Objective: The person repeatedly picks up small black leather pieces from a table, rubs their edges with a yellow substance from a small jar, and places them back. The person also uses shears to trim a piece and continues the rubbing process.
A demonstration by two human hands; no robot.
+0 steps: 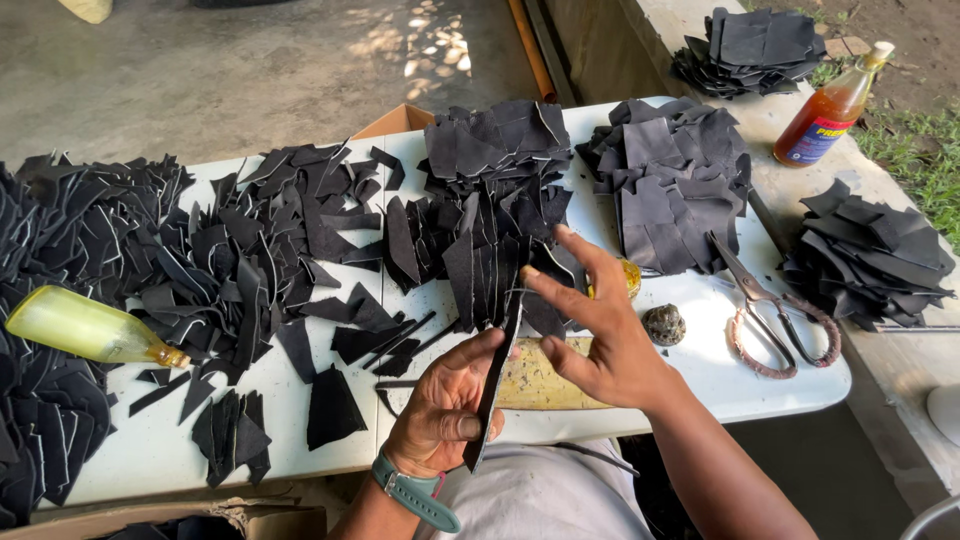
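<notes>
Here the left hand [445, 405] is closed on a thin black strip [497, 385], thumb pressed against its face, holding it on edge over the near rim of the white table [700, 365]; the right hand [600, 325] is spread, fingers apart, gripping nothing, its fingertips at the strip's far end; beneath them lies a yellowed board [540, 385]; just right sit a small round object [664, 324] and scissors [770, 305]; farther off, piles of black pieces [480, 200]; far left, a yellow bottle [85, 328].
</notes>
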